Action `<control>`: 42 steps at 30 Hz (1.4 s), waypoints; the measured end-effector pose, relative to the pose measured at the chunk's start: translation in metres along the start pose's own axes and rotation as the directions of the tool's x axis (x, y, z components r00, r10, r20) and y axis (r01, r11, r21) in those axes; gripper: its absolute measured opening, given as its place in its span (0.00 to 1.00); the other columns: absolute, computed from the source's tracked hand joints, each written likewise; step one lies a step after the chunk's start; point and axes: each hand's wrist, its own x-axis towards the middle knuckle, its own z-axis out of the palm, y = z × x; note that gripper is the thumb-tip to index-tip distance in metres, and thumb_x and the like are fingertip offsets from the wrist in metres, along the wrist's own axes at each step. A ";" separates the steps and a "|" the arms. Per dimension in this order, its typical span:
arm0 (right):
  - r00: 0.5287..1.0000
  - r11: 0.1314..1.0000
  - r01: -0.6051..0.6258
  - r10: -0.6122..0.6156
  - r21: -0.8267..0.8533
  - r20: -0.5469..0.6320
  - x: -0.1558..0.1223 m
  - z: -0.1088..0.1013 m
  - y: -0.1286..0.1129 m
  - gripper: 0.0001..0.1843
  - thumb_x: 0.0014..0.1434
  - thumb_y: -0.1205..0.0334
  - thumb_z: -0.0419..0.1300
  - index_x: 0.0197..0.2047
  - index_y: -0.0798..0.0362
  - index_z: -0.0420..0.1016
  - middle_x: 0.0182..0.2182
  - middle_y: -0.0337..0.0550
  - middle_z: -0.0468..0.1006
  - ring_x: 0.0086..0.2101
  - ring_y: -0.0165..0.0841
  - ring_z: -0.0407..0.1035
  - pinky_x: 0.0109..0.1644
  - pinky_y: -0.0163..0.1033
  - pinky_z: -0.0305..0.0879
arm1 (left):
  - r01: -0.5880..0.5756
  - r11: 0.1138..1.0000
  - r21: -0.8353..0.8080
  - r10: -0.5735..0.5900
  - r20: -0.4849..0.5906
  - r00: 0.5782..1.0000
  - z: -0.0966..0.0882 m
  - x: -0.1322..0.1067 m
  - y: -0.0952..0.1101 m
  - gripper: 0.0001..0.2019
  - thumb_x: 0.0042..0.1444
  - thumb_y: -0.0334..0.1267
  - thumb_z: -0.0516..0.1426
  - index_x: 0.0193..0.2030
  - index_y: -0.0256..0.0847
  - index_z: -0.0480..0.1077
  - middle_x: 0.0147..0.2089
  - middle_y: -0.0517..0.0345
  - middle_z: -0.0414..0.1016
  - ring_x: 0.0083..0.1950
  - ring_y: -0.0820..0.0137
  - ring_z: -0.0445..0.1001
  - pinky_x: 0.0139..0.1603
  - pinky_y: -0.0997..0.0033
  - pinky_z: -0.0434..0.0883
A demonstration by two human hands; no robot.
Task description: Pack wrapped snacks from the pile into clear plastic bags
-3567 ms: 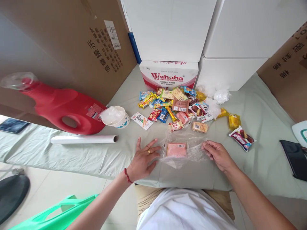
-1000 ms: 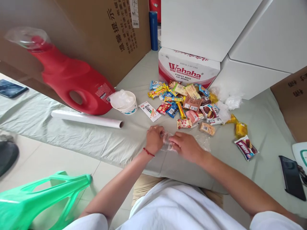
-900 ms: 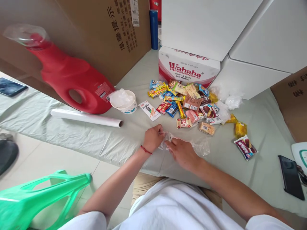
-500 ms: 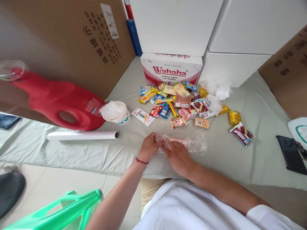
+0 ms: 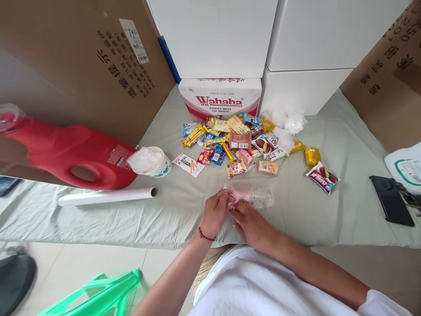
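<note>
A pink packet lies in a crinkled clear plastic bag near the front of the cloth-covered surface. My left hand, with a red cord at the wrist, pinches the left end of the bag beside the packet. From the near side, my right hand has its fingers curled against the same bag, close to the left fingertips. The loose end of the plastic spreads out to the right. Just beyond my hands lie a red-and-cream snack packet and a wrapped biscuit pack.
A heap of snack packets sits before a Wahaha box. To the left are a paper cup, a white tube and a red jug. A phone lies far right; a green stool stands below.
The view has shifted slightly. My left hand has moved right along the plastic onto the pink packet's end, and its fingers are now closer to my right hand's.
</note>
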 end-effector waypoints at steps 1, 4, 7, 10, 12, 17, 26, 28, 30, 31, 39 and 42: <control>1.000 0.996 0.000 -0.001 0.093 0.014 -0.003 -0.010 0.001 0.10 0.64 0.70 0.59 0.47 0.55 0.79 0.41 0.48 0.77 0.42 0.38 0.71 0.48 0.41 0.71 | -0.065 0.994 0.086 0.067 -0.016 0.998 0.003 0.000 -0.002 0.17 0.62 0.46 0.51 0.41 0.40 0.78 0.31 0.57 0.76 0.32 0.68 0.73 0.36 0.68 0.70; 0.986 0.955 -0.062 0.102 0.289 -0.128 -0.010 -0.048 0.010 0.13 0.71 0.62 0.53 0.40 0.52 0.79 0.28 0.39 0.75 0.30 0.31 0.69 0.36 0.35 0.68 | -0.161 0.934 0.320 0.187 -0.054 0.981 0.009 0.004 -0.010 0.15 0.62 0.42 0.53 0.44 0.42 0.81 0.29 0.57 0.72 0.34 0.68 0.72 0.40 0.67 0.68; 0.889 0.986 -0.097 0.146 0.134 -0.434 -0.006 -0.081 0.031 0.15 0.69 0.59 0.56 0.55 0.50 0.76 0.43 0.47 0.78 0.43 0.38 0.71 0.50 0.43 0.70 | -0.096 0.903 0.420 0.166 -0.133 0.977 0.014 0.008 -0.016 0.14 0.58 0.39 0.57 0.46 0.45 0.82 0.28 0.59 0.68 0.31 0.69 0.68 0.37 0.68 0.65; 0.948 0.995 0.004 -0.037 -0.103 -0.316 0.007 -0.092 0.054 0.31 0.64 0.61 0.62 0.69 0.48 0.64 0.56 0.53 0.72 0.62 0.48 0.58 0.65 0.56 0.58 | -0.037 0.887 0.460 0.133 -0.179 0.975 0.017 0.009 -0.017 0.13 0.58 0.40 0.59 0.47 0.48 0.82 0.30 0.59 0.67 0.32 0.68 0.68 0.37 0.67 0.64; 0.980 0.980 0.075 -0.107 -0.187 -0.166 0.010 -0.087 0.062 0.26 0.64 0.66 0.60 0.65 0.47 0.70 0.50 0.50 0.75 0.60 0.46 0.59 0.65 0.57 0.56 | -0.037 0.871 0.490 0.148 -0.189 0.971 0.019 0.009 -0.016 0.13 0.57 0.40 0.59 0.46 0.48 0.82 0.32 0.57 0.67 0.35 0.65 0.69 0.40 0.65 0.67; 0.982 0.943 0.059 -0.114 -0.327 -0.151 -0.026 -0.055 0.056 0.14 0.69 0.69 0.54 0.47 0.49 0.81 0.40 0.49 0.77 0.48 0.42 0.66 0.57 0.51 0.59 | -0.023 0.825 0.565 0.202 -0.255 0.946 0.021 0.014 -0.017 0.24 0.53 0.41 0.62 0.58 0.43 0.74 0.46 0.49 0.71 0.52 0.56 0.70 0.56 0.56 0.69; 0.918 0.968 -0.198 0.238 0.153 -0.317 -0.070 -0.091 0.063 0.14 0.73 0.53 0.51 0.47 0.47 0.77 0.38 0.45 0.78 0.41 0.39 0.71 0.47 0.43 0.66 | 0.171 0.698 0.695 0.005 -0.244 0.970 0.022 0.016 -0.006 0.26 0.56 0.49 0.61 0.60 0.42 0.72 0.59 0.40 0.69 0.63 0.45 0.63 0.61 0.46 0.63; 0.867 0.936 -0.343 0.347 0.078 -0.359 -0.050 -0.096 0.071 0.18 0.69 0.48 0.55 0.53 0.50 0.75 0.43 0.49 0.78 0.47 0.44 0.69 0.52 0.47 0.64 | 0.188 0.699 0.690 -0.015 -0.248 0.969 0.021 0.015 -0.002 0.27 0.56 0.50 0.61 0.61 0.42 0.71 0.60 0.40 0.68 0.64 0.46 0.62 0.61 0.46 0.63; 0.871 0.895 -0.446 0.431 -0.011 -0.234 -0.030 -0.088 0.078 0.25 0.64 0.44 0.61 0.56 0.54 0.74 0.42 0.51 0.78 0.45 0.46 0.69 0.51 0.48 0.64 | 0.200 0.696 0.690 -0.028 -0.252 0.967 0.020 0.013 -0.001 0.28 0.56 0.50 0.61 0.61 0.41 0.70 0.61 0.40 0.68 0.64 0.46 0.62 0.62 0.46 0.62; 0.876 0.881 -0.470 0.459 -0.048 -0.148 -0.022 -0.080 0.079 0.27 0.61 0.43 0.64 0.55 0.55 0.74 0.41 0.50 0.78 0.44 0.46 0.69 0.48 0.46 0.64 | 0.203 0.693 0.692 -0.034 -0.250 0.968 0.019 0.012 0.000 0.28 0.56 0.51 0.60 0.61 0.41 0.70 0.61 0.40 0.68 0.64 0.45 0.62 0.62 0.46 0.62; 0.908 0.894 -0.417 0.399 -0.165 -0.131 -0.019 -0.029 0.063 0.04 0.57 0.66 0.65 0.37 0.52 0.75 0.42 0.47 0.75 0.45 0.43 0.66 0.47 0.43 0.62 | 0.143 0.740 0.657 -0.002 -0.210 0.978 0.019 0.002 -0.001 0.22 0.45 0.53 0.69 0.38 0.41 0.69 0.49 0.45 0.70 0.56 0.47 0.67 0.53 0.51 0.67; 0.887 0.907 -0.415 0.420 0.067 -0.192 -0.021 -0.023 0.059 0.05 0.56 0.71 0.60 0.34 0.51 0.70 0.36 0.42 0.73 0.37 0.36 0.67 0.42 0.39 0.62 | -0.020 0.845 0.535 0.142 -0.188 0.972 0.032 -0.009 0.001 0.17 0.48 0.43 0.67 0.34 0.44 0.62 0.38 0.57 0.68 0.39 0.63 0.70 0.41 0.63 0.69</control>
